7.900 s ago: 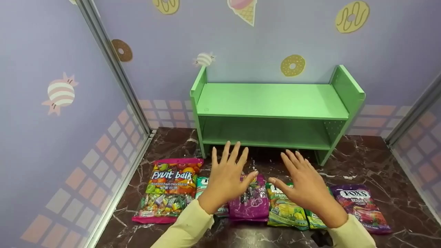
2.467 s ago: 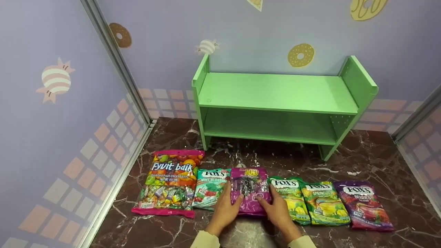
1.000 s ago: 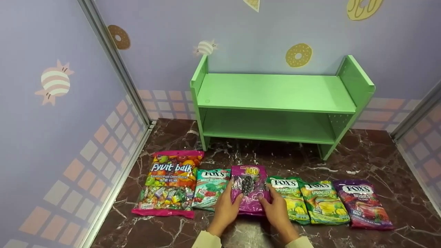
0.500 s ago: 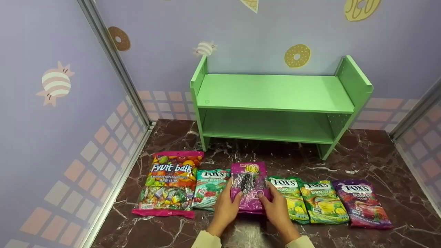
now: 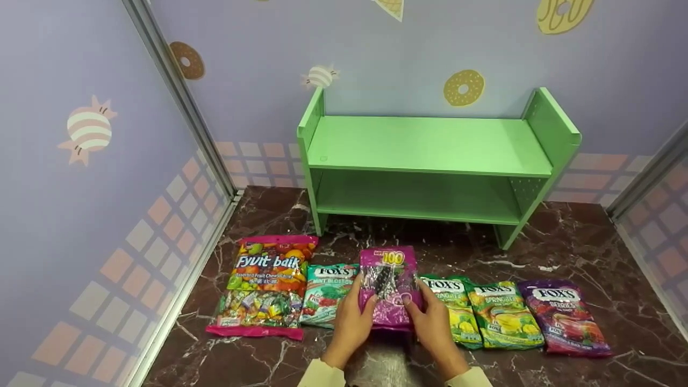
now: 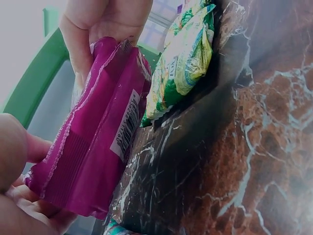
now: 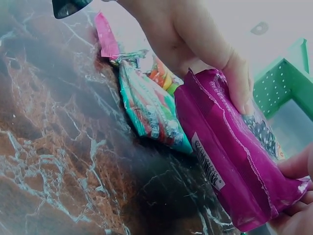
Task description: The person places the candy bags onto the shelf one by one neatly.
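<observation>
My left hand (image 5: 350,318) and right hand (image 5: 433,321) grip a purple candy bag (image 5: 389,287) by its two sides, thumbs on its front face. Its "Lot 100" top edge points toward the shelf. The bag's folded bottom (image 6: 100,132) with a barcode label shows in the left wrist view, tilted above the marble surface. From the right wrist, the same purple bag (image 7: 222,147) is seen pinched between thumbs and fingers. A teal Fox's bag (image 5: 329,293) lies just left of my left hand, partly covered by it. A green-yellow Fox's bag (image 5: 457,309) lies beside my right hand.
A big Fyvit baik candy bag (image 5: 266,285) lies at the far left. Another green-yellow Fox's bag (image 5: 508,317) and a dark purple Fox's berries bag (image 5: 564,317) lie at the right. Behind stands a green two-tier shelf (image 5: 430,145) against the wall, on the dark marble surface (image 5: 242,360).
At first both hands hovered with spread fingers over the row of bags. They then took hold of the purple candy bag, which has since shifted slightly up and toward the shelf.
</observation>
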The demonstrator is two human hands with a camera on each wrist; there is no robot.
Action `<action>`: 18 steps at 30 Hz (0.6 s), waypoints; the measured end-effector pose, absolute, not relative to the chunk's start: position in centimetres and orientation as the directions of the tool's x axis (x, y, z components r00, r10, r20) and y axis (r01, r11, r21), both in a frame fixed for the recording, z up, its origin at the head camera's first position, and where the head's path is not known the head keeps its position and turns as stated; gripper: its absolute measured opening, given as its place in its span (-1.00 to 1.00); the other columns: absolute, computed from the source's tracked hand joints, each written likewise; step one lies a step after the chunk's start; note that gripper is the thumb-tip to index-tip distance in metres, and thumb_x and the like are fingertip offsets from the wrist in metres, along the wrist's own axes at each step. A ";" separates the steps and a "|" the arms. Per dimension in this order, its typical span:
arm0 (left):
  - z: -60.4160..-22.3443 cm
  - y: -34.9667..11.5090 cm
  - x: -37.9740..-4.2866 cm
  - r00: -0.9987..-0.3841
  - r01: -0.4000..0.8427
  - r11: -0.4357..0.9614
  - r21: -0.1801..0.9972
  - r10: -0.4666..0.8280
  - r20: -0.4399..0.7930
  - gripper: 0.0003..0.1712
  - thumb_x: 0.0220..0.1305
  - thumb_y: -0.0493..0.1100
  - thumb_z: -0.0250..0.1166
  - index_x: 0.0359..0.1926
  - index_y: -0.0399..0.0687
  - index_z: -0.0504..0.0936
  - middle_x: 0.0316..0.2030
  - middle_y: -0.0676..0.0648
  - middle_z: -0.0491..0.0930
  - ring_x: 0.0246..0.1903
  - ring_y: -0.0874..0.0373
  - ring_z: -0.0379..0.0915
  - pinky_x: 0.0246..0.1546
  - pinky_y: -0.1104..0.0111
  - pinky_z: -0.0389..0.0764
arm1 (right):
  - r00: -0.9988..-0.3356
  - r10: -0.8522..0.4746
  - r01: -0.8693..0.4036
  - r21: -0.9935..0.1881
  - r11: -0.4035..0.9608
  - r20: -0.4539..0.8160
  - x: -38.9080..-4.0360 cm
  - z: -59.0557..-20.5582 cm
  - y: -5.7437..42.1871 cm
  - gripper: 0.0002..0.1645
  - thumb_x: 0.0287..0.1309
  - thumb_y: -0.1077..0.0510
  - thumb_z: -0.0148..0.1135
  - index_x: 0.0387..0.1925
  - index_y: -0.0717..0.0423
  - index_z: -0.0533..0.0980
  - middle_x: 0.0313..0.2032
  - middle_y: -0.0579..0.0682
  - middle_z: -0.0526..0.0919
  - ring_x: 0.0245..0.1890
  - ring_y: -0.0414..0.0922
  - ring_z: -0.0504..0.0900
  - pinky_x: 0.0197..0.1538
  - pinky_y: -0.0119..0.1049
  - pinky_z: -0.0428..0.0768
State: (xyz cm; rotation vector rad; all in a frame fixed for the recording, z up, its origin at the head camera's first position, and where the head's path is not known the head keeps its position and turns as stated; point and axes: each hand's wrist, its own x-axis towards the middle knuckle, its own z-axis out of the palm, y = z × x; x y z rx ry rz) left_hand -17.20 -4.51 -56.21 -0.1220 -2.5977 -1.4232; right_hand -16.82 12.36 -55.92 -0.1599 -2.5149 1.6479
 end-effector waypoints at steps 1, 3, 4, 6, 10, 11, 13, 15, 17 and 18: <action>-56.1 -4.5 -17.2 -0.981 0.155 0.538 0.828 -0.016 0.194 -0.32 0.37 -0.10 0.18 0.44 -0.13 0.21 0.25 -0.32 0.45 0.19 -0.24 0.43 0.21 -0.08 0.41 | -0.986 0.160 0.018 -0.919 0.395 0.050 -16.8 -55.8 12.3 -0.37 0.25 0.29 0.20 0.33 0.30 0.31 0.22 0.35 0.47 0.22 0.16 0.51 0.27 0.02 0.44; -56.0 -4.5 -17.1 -0.981 0.154 0.533 0.832 -0.019 0.193 -0.32 0.37 -0.09 0.18 0.44 -0.12 0.22 0.25 -0.31 0.44 0.20 -0.23 0.43 0.22 -0.08 0.41 | -0.985 0.164 0.017 -0.921 0.390 0.051 -16.8 -55.7 12.3 -0.37 0.25 0.29 0.20 0.33 0.30 0.30 0.21 0.35 0.48 0.21 0.16 0.52 0.26 0.02 0.45; -55.9 -4.5 -17.1 -0.981 0.153 0.530 0.834 -0.019 0.192 -0.33 0.38 -0.09 0.17 0.44 -0.11 0.22 0.26 -0.30 0.44 0.20 -0.23 0.42 0.22 -0.08 0.40 | -0.985 0.165 0.018 -0.921 0.389 0.050 -16.8 -55.6 12.3 -0.37 0.25 0.29 0.20 0.34 0.30 0.30 0.21 0.35 0.48 0.20 0.16 0.52 0.25 0.02 0.46; -55.7 -4.5 -17.1 -0.981 0.156 0.524 0.837 -0.019 0.195 -0.33 0.39 -0.09 0.17 0.44 -0.10 0.21 0.28 -0.29 0.42 0.22 -0.22 0.41 0.23 -0.07 0.40 | -0.985 0.165 0.013 -0.922 0.388 0.056 -16.8 -55.4 12.3 -0.37 0.25 0.29 0.19 0.34 0.30 0.30 0.20 0.34 0.49 0.18 0.15 0.54 0.23 0.02 0.48; -55.4 -4.4 -17.1 -0.975 0.179 0.518 0.836 -0.022 0.222 -0.35 0.39 -0.10 0.16 0.43 -0.12 0.22 0.30 -0.27 0.41 0.25 -0.19 0.39 0.25 -0.04 0.39 | -0.982 0.170 -0.009 -0.926 0.378 0.079 -16.8 -55.1 12.3 -0.36 0.25 0.30 0.20 0.34 0.30 0.30 0.19 0.33 0.51 0.15 0.12 0.57 0.20 0.00 0.51; -55.3 -4.4 -17.1 -0.972 0.187 0.518 0.835 -0.023 0.232 -0.35 0.39 -0.11 0.16 0.43 -0.14 0.23 0.30 -0.27 0.41 0.25 -0.18 0.39 0.25 -0.04 0.39 | -0.982 0.170 -0.015 -0.927 0.375 0.085 -16.8 -55.0 12.3 -0.36 0.24 0.31 0.20 0.34 0.30 0.30 0.19 0.32 0.51 0.14 0.11 0.57 0.18 -0.01 0.52; -55.2 -4.4 -17.1 -0.968 0.200 0.519 0.831 -0.025 0.249 -0.35 0.39 -0.11 0.16 0.42 -0.15 0.24 0.30 -0.26 0.41 0.25 -0.17 0.39 0.25 -0.02 0.40 | -0.981 0.172 -0.021 -0.931 0.363 0.089 -16.7 -54.8 12.3 -0.36 0.24 0.30 0.20 0.34 0.30 0.30 0.20 0.32 0.51 0.13 0.10 0.58 0.15 -0.05 0.55; -55.1 -4.4 -17.1 -0.966 0.205 0.519 0.830 -0.030 0.258 -0.36 0.39 -0.11 0.17 0.42 -0.16 0.25 0.29 -0.26 0.42 0.24 -0.16 0.40 0.25 -0.01 0.41 | -0.982 0.171 -0.020 -0.937 0.350 0.085 -16.7 -54.6 12.3 -0.35 0.25 0.30 0.20 0.35 0.30 0.29 0.21 0.32 0.50 0.12 0.09 0.58 0.13 -0.09 0.57; -54.9 -4.3 -17.1 -0.963 0.210 0.521 0.828 -0.034 0.266 -0.36 0.39 -0.11 0.17 0.41 -0.17 0.25 0.27 -0.28 0.44 0.23 -0.17 0.42 0.23 -0.01 0.42 | -0.982 0.169 -0.018 -0.941 0.339 0.080 -16.6 -54.5 12.3 -0.35 0.25 0.30 0.20 0.35 0.29 0.28 0.20 0.32 0.50 0.11 0.09 0.60 0.10 -0.13 0.59; -54.9 -4.3 -17.1 -0.963 0.211 0.521 0.827 -0.036 0.267 -0.36 0.39 -0.11 0.17 0.41 -0.17 0.25 0.26 -0.28 0.44 0.22 -0.16 0.42 0.23 -0.01 0.43 | -0.982 0.169 -0.017 -0.943 0.333 0.078 -16.6 -54.4 12.3 -0.35 0.25 0.29 0.20 0.36 0.29 0.28 0.20 0.32 0.50 0.11 0.09 0.60 0.09 -0.15 0.60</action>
